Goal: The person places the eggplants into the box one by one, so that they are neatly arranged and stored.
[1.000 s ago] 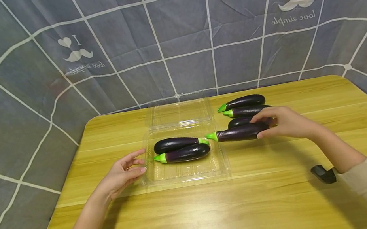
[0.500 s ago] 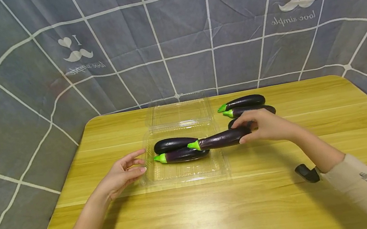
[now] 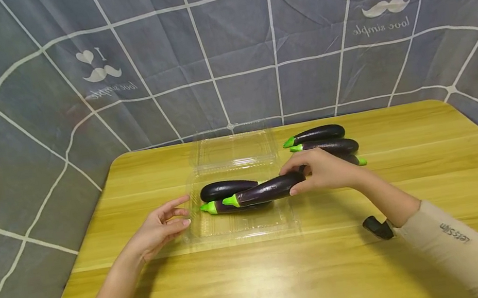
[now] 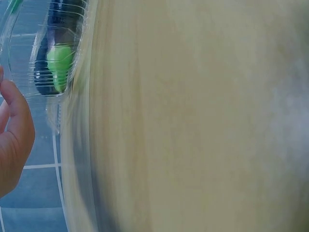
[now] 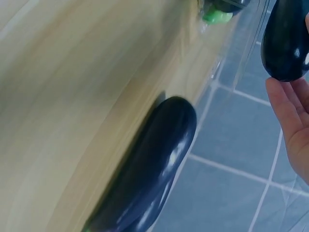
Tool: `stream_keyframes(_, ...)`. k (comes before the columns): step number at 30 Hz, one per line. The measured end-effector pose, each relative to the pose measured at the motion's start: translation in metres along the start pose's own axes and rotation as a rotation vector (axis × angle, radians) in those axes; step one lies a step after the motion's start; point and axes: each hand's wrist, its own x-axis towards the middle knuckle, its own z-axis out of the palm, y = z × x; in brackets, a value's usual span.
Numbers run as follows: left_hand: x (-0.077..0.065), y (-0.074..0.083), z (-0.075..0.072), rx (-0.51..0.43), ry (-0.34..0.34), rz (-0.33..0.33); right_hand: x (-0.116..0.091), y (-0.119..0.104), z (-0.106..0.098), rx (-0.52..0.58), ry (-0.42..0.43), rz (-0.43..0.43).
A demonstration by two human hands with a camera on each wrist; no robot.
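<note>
My right hand grips the blunt end of a dark purple eggplant, its green stem pointing left over a clear plastic clamshell box. In the right wrist view the held eggplant shows at the top right, fingertips against its end. Inside the box lie two more eggplants; the back one shows well, while the front one is partly covered by the held eggplant. My left hand stays at the box's left side, fingers loosely bent with fingertips right at the rim.
The box's lid lies back, folded away from me. Right of it on the wooden table are three eggplants, the nearest partly hidden behind my right hand. A grey checked cloth hangs behind the table.
My right hand has carried the eggplant leftward, from beside the other eggplants on the right to over the box. My left hand has stayed at the box's left rim.
</note>
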Motion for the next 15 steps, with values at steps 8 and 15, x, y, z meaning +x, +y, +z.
stream_keyframes(8,0.001,0.000,-0.001,0.005,-0.004,0.003,0.015,-0.011,0.015,0.005,-0.010,-0.010)
stream_keyframes(15,0.001,0.000,-0.001,0.003,-0.008,0.004,0.027,-0.019,0.032,-0.040,-0.002,-0.014)
